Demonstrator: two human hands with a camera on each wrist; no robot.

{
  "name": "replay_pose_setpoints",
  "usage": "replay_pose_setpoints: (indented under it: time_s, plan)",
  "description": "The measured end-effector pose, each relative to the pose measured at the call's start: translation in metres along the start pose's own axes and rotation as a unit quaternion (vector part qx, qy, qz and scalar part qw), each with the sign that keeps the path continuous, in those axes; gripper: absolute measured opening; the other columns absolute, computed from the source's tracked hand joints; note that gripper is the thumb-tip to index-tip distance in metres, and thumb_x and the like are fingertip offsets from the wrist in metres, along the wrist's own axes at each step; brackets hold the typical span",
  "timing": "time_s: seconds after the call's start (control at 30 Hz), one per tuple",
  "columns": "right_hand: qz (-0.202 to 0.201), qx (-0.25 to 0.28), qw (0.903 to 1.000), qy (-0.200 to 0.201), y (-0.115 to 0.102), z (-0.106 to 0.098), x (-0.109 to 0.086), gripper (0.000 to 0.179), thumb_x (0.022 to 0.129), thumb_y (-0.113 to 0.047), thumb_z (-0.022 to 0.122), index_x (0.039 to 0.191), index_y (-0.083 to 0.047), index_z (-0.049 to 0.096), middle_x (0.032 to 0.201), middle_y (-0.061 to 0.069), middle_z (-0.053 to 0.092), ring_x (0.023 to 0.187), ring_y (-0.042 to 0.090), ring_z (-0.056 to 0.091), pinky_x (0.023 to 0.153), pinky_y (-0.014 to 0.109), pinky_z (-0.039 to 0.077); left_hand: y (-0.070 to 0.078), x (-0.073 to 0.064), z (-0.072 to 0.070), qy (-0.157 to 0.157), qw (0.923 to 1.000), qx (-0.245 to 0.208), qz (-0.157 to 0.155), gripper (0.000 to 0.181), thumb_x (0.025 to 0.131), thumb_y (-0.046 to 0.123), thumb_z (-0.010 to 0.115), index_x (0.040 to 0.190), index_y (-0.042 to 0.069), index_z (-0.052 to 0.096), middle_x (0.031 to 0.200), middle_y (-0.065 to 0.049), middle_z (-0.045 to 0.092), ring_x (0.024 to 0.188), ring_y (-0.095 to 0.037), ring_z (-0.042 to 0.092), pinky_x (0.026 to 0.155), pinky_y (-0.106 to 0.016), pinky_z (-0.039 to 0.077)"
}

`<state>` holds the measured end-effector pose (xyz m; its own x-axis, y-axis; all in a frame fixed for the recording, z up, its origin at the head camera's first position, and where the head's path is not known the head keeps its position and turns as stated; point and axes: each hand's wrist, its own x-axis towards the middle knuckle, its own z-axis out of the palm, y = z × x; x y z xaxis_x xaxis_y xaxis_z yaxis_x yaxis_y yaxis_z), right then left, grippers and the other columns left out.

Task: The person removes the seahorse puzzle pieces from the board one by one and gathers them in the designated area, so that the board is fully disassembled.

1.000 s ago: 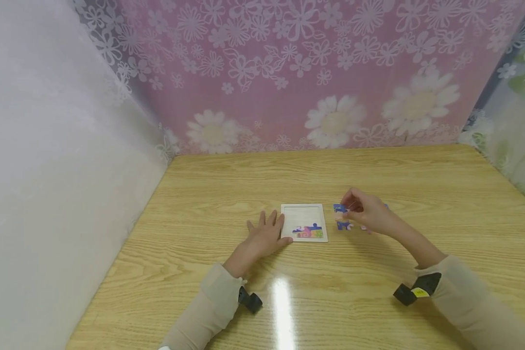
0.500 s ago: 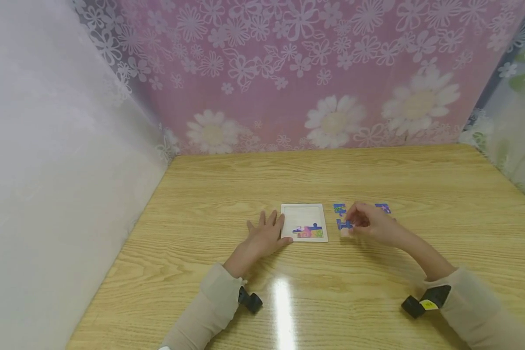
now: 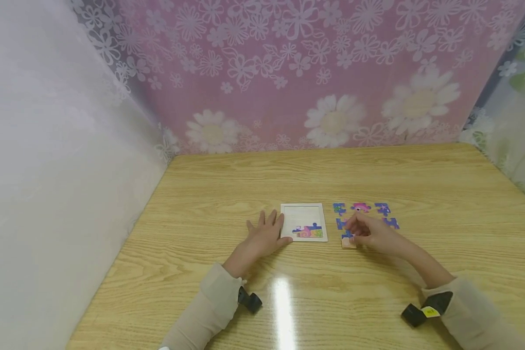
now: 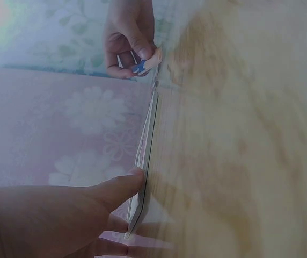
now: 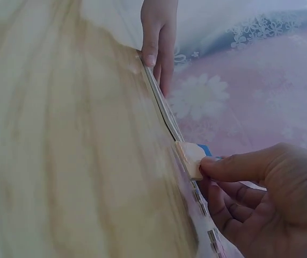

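Observation:
A square white puzzle tray (image 3: 303, 204) lies on the table, with joined pink, blue and green pieces (image 3: 308, 231) in its lower right part. My left hand (image 3: 263, 239) rests at the tray's left side with fingers spread; its thumb (image 4: 126, 185) touches the tray's edge. Between thumb and fingers my right hand (image 3: 374, 234) pinches a blue and peach puzzle piece (image 3: 348, 241), right of the tray. In the right wrist view that puzzle piece (image 5: 192, 157) is tilted up, its peach part showing. The right hand covers part of the loose pieces behind it.
Several loose puzzle pieces lie right of the tray, among them a green and blue one (image 3: 339, 208), a pink one (image 3: 360, 207) and a blue one with a starfish (image 3: 382, 209). A flowered curtain (image 3: 262, 97) hangs behind the wooden table (image 3: 227, 184).
My right hand has drawn the blue and peach piece down, toward the table's near side, uncovering loose pieces in the back row. The left hand has stayed at the tray.

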<state>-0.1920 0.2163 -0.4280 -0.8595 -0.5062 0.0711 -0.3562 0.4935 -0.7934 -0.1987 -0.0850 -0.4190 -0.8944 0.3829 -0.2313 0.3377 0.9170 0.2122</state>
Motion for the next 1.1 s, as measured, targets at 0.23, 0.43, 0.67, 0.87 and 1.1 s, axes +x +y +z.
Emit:
replay_pose_setpoints:
  time_s: [0.23, 0.43, 0.67, 0.87, 1.1]
  plan:
    - [0.007, -0.016, 0.9997, 0.018, 0.002, 0.004, -0.004, 0.021, 0.083, 0.0, 0.066, 0.101, -0.004, 0.055, 0.09, 0.004, 0.057, 0.083, 0.019, 0.055, 0.069, 0.027, 0.047, 0.0, 0.0, 0.0, -0.001, 1.0, 0.002, -0.001, 0.075, 0.092, 0.054, 0.041, 0.148, 0.012, 0.017, 0.151, -0.011, 0.011, 0.135, -0.038, 0.004, 0.096, -0.067, 0.011]
    - [-0.01, -0.031, 0.999, 0.031, 0.006, 0.007, -0.004, 0.02, 0.083, -0.002, 0.066, 0.1, -0.004, 0.055, 0.085, 0.002, 0.055, 0.077, 0.015, 0.052, 0.063, 0.025, 0.045, -0.001, 0.001, 0.001, 0.0, 1.0, 0.003, -0.001, 0.075, 0.092, 0.054, 0.042, 0.148, 0.012, 0.017, 0.151, -0.011, 0.011, 0.135, -0.038, 0.004, 0.096, -0.067, 0.012]
    - [-0.014, -0.033, 0.9985, 0.043, 0.008, 0.009, -0.004, 0.02, 0.083, -0.003, 0.067, 0.101, -0.002, 0.057, 0.082, 0.002, 0.052, 0.072, 0.012, 0.049, 0.059, 0.024, 0.042, -0.001, 0.001, 0.001, -0.001, 1.0, 0.004, -0.002, 0.074, 0.092, 0.054, 0.041, 0.148, 0.012, 0.016, 0.151, -0.011, 0.011, 0.135, -0.038, 0.003, 0.096, -0.067, 0.011]
    - [-0.031, -0.069, 0.996, 0.049, 0.008, 0.011, -0.005, 0.02, 0.082, -0.001, 0.067, 0.101, 0.0, 0.06, 0.08, -0.001, 0.05, 0.069, 0.01, 0.046, 0.057, 0.023, 0.04, -0.002, 0.001, 0.001, 0.001, 1.0, 0.001, 0.001, 0.074, 0.092, 0.054, 0.041, 0.148, 0.012, 0.017, 0.151, -0.012, 0.011, 0.135, -0.039, 0.003, 0.096, -0.067, 0.011]
    - [-0.041, -0.092, 0.994, 0.043, 0.007, 0.011, -0.005, 0.018, 0.083, -0.002, 0.066, 0.101, 0.0, 0.061, 0.079, -0.003, 0.049, 0.068, 0.009, 0.044, 0.056, 0.023, 0.04, -0.002, 0.001, 0.002, 0.002, 1.0, 0.003, 0.001, 0.074, 0.092, 0.054, 0.041, 0.148, 0.012, 0.017, 0.151, -0.012, 0.012, 0.135, -0.038, 0.004, 0.096, -0.067, 0.011]
